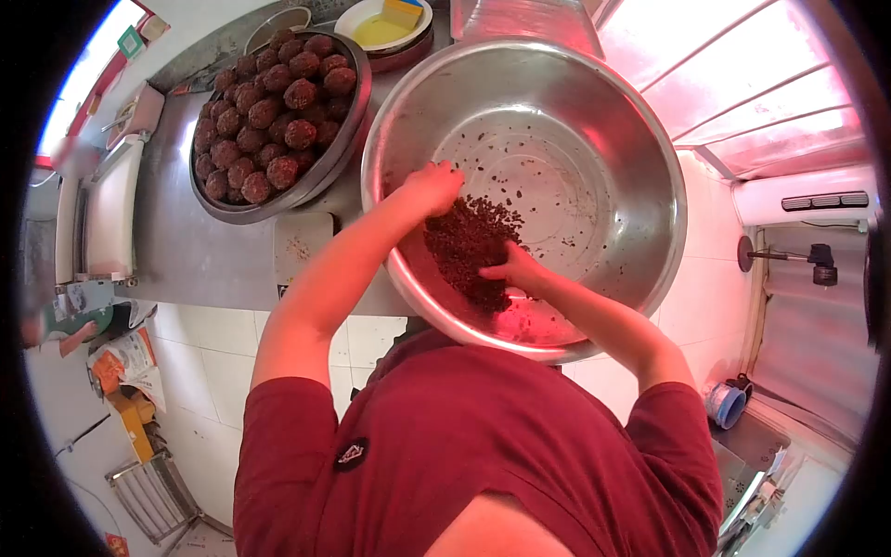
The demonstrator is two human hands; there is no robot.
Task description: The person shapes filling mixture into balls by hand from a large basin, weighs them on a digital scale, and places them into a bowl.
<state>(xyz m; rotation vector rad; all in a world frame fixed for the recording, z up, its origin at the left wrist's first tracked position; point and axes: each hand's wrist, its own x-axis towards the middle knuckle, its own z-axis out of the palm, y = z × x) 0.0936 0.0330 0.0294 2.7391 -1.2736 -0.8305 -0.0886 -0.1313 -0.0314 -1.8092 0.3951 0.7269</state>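
A large steel basin (650, 278) holds a heap of dark reddish-brown crumbly mixture (473, 241) on its near left side. Loose bits of it are scattered over the basin floor. My left hand (434, 188) is at the upper left edge of the heap, fingers curled, with dark bits on them; whatever is inside is hidden. My right hand (516, 269) touches the heap's right side, thumb stretched out and apart from the fingers. To the left, a wide metal bowl (348, 153) is piled with several dark round balls (264, 116).
A white bowl of yellow liquid (376, 30) with a yellow-and-blue item stands behind the balls. The steel counter (190, 265) carries a small board (304, 243). At far left is another person's hand (85, 331). A blue-and-white bucket (727, 405) sits at lower right.
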